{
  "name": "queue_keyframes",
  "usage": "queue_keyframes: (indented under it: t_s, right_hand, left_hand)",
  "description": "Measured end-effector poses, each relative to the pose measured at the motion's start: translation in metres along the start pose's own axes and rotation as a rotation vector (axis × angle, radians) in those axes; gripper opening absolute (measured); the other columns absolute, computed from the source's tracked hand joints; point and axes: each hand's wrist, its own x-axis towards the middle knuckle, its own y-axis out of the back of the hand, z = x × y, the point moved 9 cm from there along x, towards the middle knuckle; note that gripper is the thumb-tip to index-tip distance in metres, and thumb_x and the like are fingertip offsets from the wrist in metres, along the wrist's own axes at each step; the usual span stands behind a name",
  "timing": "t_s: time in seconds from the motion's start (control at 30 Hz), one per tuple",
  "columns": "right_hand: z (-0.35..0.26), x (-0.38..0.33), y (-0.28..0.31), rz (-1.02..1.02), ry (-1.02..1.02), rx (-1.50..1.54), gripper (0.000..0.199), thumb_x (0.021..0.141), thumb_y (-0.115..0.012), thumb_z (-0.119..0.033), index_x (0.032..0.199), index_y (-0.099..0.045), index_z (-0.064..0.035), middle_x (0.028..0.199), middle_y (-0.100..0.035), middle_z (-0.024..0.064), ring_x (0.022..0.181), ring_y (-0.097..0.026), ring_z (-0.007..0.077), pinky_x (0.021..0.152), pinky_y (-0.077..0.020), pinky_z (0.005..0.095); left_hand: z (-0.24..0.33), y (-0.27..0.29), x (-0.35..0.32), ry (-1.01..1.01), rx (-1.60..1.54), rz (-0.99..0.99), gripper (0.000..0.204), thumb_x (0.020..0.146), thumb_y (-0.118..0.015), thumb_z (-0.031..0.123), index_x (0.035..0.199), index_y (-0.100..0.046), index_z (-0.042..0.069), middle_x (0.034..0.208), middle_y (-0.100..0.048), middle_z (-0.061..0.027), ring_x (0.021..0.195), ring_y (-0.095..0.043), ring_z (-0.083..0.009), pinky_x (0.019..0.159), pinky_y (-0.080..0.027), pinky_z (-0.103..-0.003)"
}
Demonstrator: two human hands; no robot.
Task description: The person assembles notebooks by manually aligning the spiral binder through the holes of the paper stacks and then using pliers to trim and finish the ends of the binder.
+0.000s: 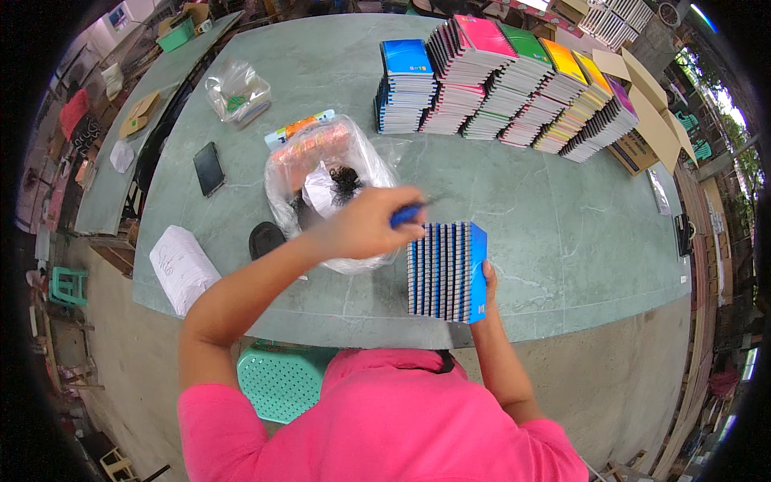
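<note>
My left hand (365, 225) is closed around a blue-handled tool (407, 214) with a thin tip, blurred by motion, so its exact kind is unclear. It hovers by the upper left corner of a stack of blue spiral notebooks (440, 273), whose bound edges face up and left. My right hand (488, 283) grips that stack from its right side, thumb on the blue cover, other fingers hidden behind. Under my left forearm lies a clear plastic bag (279, 193), partly covered, with crumpled white paper (320, 190) and a black tangled clump (346, 183) in it.
Tall stacks of coloured notebooks (490, 88) line the table's far right, beside an open cardboard box (638, 120). A phone (209, 169), a bagged container (241, 100), a white wrapped bundle (183, 265) and a black round object (266, 239) lie left. A green stool (281, 386) stands below.
</note>
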Motion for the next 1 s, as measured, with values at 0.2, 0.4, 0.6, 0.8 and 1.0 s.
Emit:
queue_keyframes:
  t_s: [0.2, 0.4, 0.6, 0.8, 1.0]
  right_hand:
    - [-0.006, 0.003, 0.009, -0.023, 0.119, 0.203, 0.078, 0.064, -0.067, -0.050, 0.122, -0.045, -0.0032, 0.116, -0.054, 0.0139, 0.102, -0.055, 0.0281, 0.089, -0.0445, 0.0440]
    - [-0.006, 0.010, 0.005, -0.058, 0.066, 0.225, 0.077, 0.063, -0.068, -0.051, 0.121, -0.047, -0.0042, 0.115, -0.055, 0.0136, 0.102, -0.055, 0.0273, 0.088, -0.0453, 0.0436]
    - [-0.008, 0.013, -0.005, -0.147, 0.051, 0.236, 0.077, 0.063, -0.068, -0.050, 0.120, -0.047, -0.0033, 0.115, -0.055, 0.0140, 0.101, -0.055, 0.0275, 0.088, -0.0455, 0.0432]
    - [-0.017, 0.013, 0.001, -0.060, 0.080, 0.107, 0.078, 0.061, -0.071, -0.046, 0.120, -0.046, -0.0014, 0.111, -0.056, 0.0154, 0.097, -0.058, 0.0287, 0.083, -0.0486, 0.0434]
    - [-0.026, 0.006, 0.000, -0.153, 0.079, 0.113, 0.080, 0.060, -0.072, -0.045, 0.122, -0.045, -0.0030, 0.116, -0.054, 0.0153, 0.101, -0.056, 0.0295, 0.089, -0.0438, 0.0456]
  left_hand:
    - [-0.102, 0.045, -0.027, 0.417, 0.349, -0.033, 0.024, 0.079, -0.058, 0.021, 0.087, -0.058, -0.002, 0.077, -0.059, -0.0098, 0.066, -0.060, -0.0181, 0.062, -0.047, -0.032]
    - [-0.064, -0.049, -0.038, 0.728, -0.722, -0.477, 0.031, 0.085, -0.048, 0.023, 0.100, -0.056, -0.003, 0.082, -0.061, -0.0140, 0.072, -0.064, -0.0224, 0.063, -0.052, -0.032]
    - [-0.064, -0.042, -0.024, 0.590, -0.263, -0.454, 0.031, 0.085, -0.048, 0.024, 0.098, -0.052, -0.004, 0.083, -0.058, -0.0163, 0.074, -0.061, -0.0290, 0.065, -0.050, -0.037]
    - [-0.060, -0.018, -0.010, 0.226, 0.398, -0.217, 0.028, 0.084, -0.048, 0.026, 0.090, -0.047, -0.002, 0.083, -0.052, -0.0238, 0.080, -0.052, -0.0404, 0.073, -0.041, -0.044]
    - [-0.049, -0.048, -0.035, 0.127, 0.050, -0.094, 0.044, 0.088, -0.043, 0.039, 0.101, -0.047, -0.004, 0.093, -0.050, -0.0226, 0.087, -0.051, -0.0345, 0.076, -0.040, -0.041]
